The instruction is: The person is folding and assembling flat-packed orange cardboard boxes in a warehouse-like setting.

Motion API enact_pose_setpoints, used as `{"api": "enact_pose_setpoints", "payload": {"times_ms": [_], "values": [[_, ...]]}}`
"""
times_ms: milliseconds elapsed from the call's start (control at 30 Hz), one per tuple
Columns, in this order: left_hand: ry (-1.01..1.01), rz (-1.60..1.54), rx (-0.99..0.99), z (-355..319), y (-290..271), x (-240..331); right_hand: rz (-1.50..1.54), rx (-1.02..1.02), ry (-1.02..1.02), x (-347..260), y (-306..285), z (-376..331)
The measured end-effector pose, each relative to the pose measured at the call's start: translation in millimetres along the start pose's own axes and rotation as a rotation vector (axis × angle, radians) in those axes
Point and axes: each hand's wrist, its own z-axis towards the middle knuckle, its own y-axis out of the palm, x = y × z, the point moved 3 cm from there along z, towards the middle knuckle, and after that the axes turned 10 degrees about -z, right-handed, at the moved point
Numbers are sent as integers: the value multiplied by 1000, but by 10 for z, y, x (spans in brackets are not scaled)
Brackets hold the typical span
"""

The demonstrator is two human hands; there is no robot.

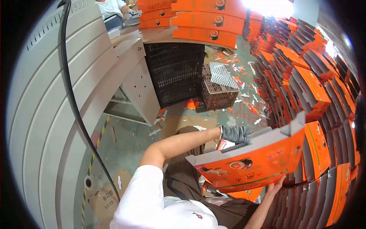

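A large orange printed cardboard box blank (pixel 255 162), grey on its inner side, is tilted up in front of my body. My left hand (pixel 235 134), in a grey knitted glove, is closed at its far grey edge; the fingertips are partly hidden behind the fold. With my right hand (pixel 276 186) I grip the lower right edge, fingers on the orange face. More orange cardboard (pixel 248 194) lies beneath the held blank, by my lap.
Tall stacks of orange blanks (pixel 312 89) crowd the right side. Ahead stand dark plastic crates (pixel 175 76) and a smaller brown crate (pixel 221 100). A beige machine cover (pixel 42 126) with a black cable (pixel 76 110) fills the left. Paper scraps litter the floor; another person (pixel 112 9) is far off.
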Motion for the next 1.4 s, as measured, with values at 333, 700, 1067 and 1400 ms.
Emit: {"api": "enact_pose_setpoints", "payload": {"times_ms": [333,700,1067,1400], "values": [[-58,763,326,621,265,-600,-1572,-757,-853,-418,2855,-1428],[-98,686,519,346,291,-758,-1843,-786,-663,-463,2441,-1488],[314,1419,115,278,147,-152,-1581,-537,-542,-264,1911,-820],[179,1052,-11,96,388,-343,-1415,-483,-107,-747,1452,-505]]}}
